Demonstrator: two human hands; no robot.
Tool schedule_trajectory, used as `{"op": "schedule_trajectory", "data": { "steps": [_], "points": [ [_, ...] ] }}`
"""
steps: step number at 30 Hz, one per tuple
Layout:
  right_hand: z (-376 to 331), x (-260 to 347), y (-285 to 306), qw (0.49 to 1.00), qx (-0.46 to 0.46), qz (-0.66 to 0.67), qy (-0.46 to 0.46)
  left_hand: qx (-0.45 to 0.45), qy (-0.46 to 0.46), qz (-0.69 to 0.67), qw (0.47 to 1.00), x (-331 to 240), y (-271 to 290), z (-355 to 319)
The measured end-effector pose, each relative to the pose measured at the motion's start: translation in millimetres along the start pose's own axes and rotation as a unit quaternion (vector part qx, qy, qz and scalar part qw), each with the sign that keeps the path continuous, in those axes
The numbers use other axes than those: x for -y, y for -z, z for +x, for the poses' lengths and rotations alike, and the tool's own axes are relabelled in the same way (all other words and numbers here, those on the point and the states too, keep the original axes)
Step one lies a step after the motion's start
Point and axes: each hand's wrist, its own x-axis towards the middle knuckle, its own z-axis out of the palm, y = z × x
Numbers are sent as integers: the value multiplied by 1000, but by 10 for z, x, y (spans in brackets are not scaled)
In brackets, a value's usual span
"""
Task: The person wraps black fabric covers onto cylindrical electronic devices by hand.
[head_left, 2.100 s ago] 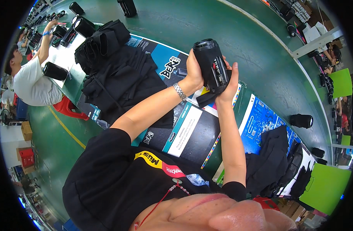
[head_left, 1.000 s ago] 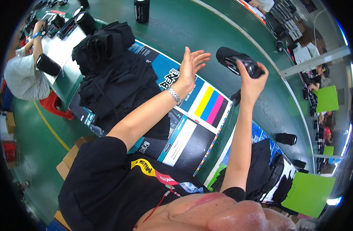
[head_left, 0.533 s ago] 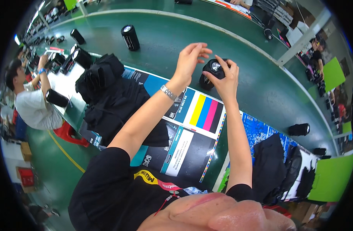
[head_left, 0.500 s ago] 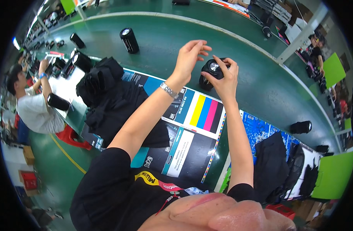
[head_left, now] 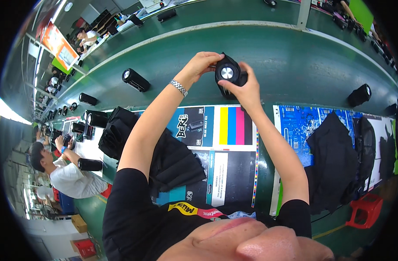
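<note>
Over the far part of the green bench I hold a black cylindrical speaker (head_left: 225, 85), its round end with a silver disc facing up towards me. My right hand (head_left: 250, 88) grips its right and near side, the thumb lying across the rim below the disc. At the upper left, my left hand (head_left: 203, 65) has closed fingers on the speaker's dark top edge, where a pointed black flap sticks up. Whether that flap is fabric or part of the speaker I cannot tell. Some left fingertips are hidden behind the speaker.
Black fabric pieces (head_left: 175, 167) lie by my left arm on printed sheets (head_left: 238, 150); more black fabric (head_left: 336, 158) lies to the right. Other speakers stand on the green surface, one left (head_left: 136, 80), one right (head_left: 359, 95). A co-worker (head_left: 73, 176) sits at left.
My left hand, apart from the speaker before, now touches its top edge. The speaker is lifted and turned with its silver end towards me. The view has swung round.
</note>
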Motion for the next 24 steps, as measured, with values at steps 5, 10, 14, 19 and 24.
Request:
{"op": "schedule_trajectory", "data": {
  "steps": [5, 10, 14, 19, 24],
  "points": [
    [43, -15, -6, 995, 70, 35, -63, -79, 25, 27, 996, 116, 16, -48],
    [64, -41, 140, 978, 108, 150, -100, -63, -316, 200, 925, -168, -121, -113],
    [69, -76, 287, 969, 128, 175, -123, 43, -107, 208, 971, -120, -161, 14],
    [67, -32, 262, 976, 77, 150, -136, 94, 19, 96, 991, -4, -218, 119],
    [113, -88, 275, 984, 41, 103, -141, 98, -128, 216, 963, 72, -180, 362]
  ]
}}
